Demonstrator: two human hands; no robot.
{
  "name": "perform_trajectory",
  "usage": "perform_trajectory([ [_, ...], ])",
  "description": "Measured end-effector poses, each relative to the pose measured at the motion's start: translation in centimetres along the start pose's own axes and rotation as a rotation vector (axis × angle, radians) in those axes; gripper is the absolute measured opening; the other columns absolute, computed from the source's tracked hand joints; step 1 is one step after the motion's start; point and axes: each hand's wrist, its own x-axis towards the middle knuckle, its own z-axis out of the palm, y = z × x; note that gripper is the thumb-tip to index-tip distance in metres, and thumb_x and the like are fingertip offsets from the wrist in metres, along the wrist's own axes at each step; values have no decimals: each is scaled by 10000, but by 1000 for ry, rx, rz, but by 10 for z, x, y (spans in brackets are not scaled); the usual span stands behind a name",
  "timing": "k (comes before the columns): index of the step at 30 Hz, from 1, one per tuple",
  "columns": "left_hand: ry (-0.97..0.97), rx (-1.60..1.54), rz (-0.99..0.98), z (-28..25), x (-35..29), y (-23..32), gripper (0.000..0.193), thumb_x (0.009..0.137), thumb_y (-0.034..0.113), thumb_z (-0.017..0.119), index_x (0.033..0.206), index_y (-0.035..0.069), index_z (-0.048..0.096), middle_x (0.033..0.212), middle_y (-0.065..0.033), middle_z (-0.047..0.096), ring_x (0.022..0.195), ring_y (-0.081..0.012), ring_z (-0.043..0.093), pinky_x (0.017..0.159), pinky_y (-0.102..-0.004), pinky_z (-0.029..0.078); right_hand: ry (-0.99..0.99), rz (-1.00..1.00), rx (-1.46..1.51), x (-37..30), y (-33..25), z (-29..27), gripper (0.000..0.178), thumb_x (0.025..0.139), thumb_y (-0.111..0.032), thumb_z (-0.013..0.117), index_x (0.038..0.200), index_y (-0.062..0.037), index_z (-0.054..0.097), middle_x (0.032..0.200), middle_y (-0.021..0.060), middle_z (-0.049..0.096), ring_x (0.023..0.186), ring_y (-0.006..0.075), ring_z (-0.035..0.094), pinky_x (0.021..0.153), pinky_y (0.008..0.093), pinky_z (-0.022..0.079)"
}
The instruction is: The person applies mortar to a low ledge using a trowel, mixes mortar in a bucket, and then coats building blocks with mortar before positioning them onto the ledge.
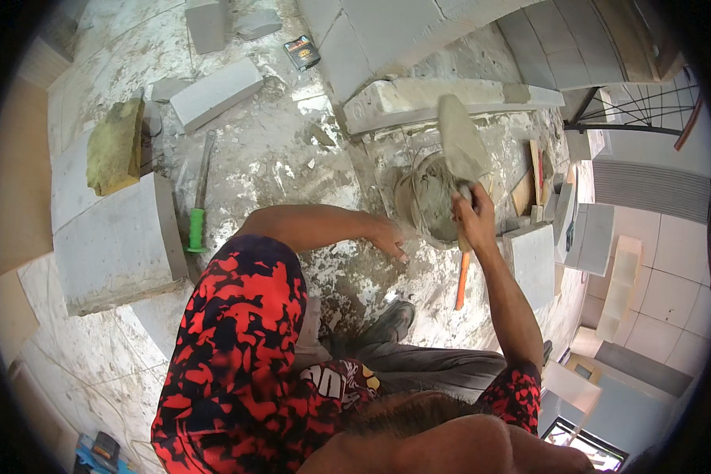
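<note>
Blocks of pale grey concrete lie far out to the left of both hands: one large block nearest, a slimmer block beyond it, and a third grey piece at the top edge, three counted on that side. One yellowish stone slab leans on the large block. Between these and the hands lies one chisel with a green grip, on the mortar-stained floor, well apart from either hand.

The left hand hangs with fingers spread and pointing down, empty, its fingertips at or just above the floor; whether they touch cannot be told. Just to its right stands one bucket of wet grey mortar, close beside that hand.

The right hand is clenched round the handle of one trowel, whose broad, mortar-coated blade rises straight up from the fist, over the bucket's far rim. Below the fist, one orange-handled tool lies on the floor. Behind the blade runs one long mortared block. Right of the grip lie a grey paving slab and stacked white blocks.
</note>
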Motion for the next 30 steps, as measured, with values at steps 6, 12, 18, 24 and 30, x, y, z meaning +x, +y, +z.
perform_trajectory([
  [6,20,78,154,13,14,20,515,809,525,565,895,24,652,849,-198,650,808,-354,617,728,-464,454,-91,26,-101,47,-31,30,195,871,-159,617,952,-11,519,753,28,524,583,89,512,512,250,441],
  [12,-4,132,167,21,16,21,470,788,465,593,952,30,663,901,-192,658,876,-357,621,775,-460,466,-253,61,-67,50,-51,47,203,893,-192,586,931,-10,505,749,47,543,550,112,541,485,254,451],
  [18,-40,121,133,11,16,25,476,806,452,592,986,16,659,938,-199,658,921,-365,611,805,-463,460,-377,143,-104,71,-69,45,207,918,-220,487,935,-15,508,712,61,565,505,128,535,456,263,442],
  [24,-23,138,190,10,21,21,471,809,442,600,989,10,654,927,-195,661,905,-356,619,789,-464,467,-390,229,-24,75,-86,40,254,922,-219,465,1012,2,551,711,64,567,485,132,520,453,269,442],
  [30,-57,78,142,10,24,22,456,809,447,606,976,27,663,874,-156,675,861,-321,635,775,-448,475,-413,298,81,80,-85,22,318,933,-251,464,1070,16,571,705,56,565,484,136,530,463,259,446],
])
